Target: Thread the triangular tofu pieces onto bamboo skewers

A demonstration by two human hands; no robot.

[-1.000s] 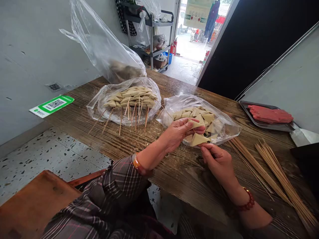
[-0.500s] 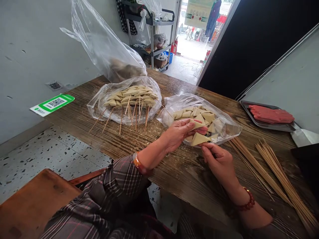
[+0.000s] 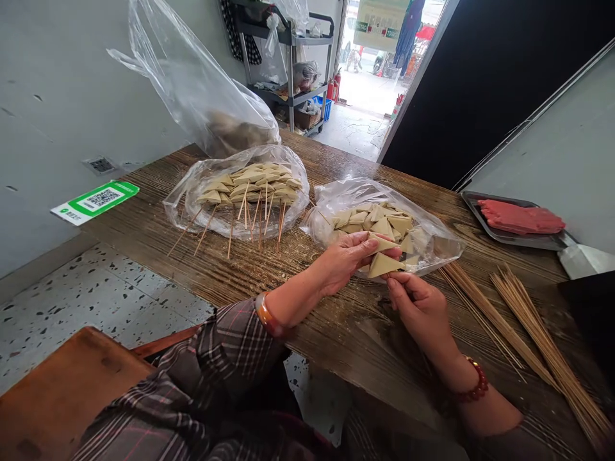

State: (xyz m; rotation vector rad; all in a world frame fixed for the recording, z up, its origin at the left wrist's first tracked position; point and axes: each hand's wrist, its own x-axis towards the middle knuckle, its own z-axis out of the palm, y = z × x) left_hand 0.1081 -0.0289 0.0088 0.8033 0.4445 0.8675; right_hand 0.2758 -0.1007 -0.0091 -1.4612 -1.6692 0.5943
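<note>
Two hands low over the counter [image 3: 346, 346], near its close edge. Left hand [image 3: 344, 262]: thumb pressed down on an upper tan triangle [image 3: 383, 242], fingers spread beneath, presumably to keep the thin folded piece flat. Right hand [image 3: 420, 310]: fingertips pinched at the lower edge of a second tan triangle [image 3: 385, 264], apparently on a stick [image 3: 385, 276], mostly hidden. The triangles sit one just below the other, perhaps lined up for that stick.

Right of the hands, inner bundle [image 3: 498, 320] and outer bundle [image 3: 550, 346] of thin sticks, both slanting, upper ends away from the person; likely put there for easy taking by the right hand.

Just beyond the hands: clear bag [image 3: 346, 189] laid out flat, heaped triangles [image 3: 382, 214] on it, probably close for short reaches and off the bare wood. Left of it, second bag [image 3: 175, 205] with tidier stacked triangles [image 3: 259, 176]; stick ends [image 3: 230, 234] jut toward the person, seemingly left free as handles.

Far right, dark tray [image 3: 516, 240] carrying a red slab [image 3: 521, 216], well apart from the tan pieces, maybe against mixing.

Farthest: tall clear bag [image 3: 182, 70], something brown inside; then shelf cart [image 3: 310, 97] beside a bright doorway.
</note>
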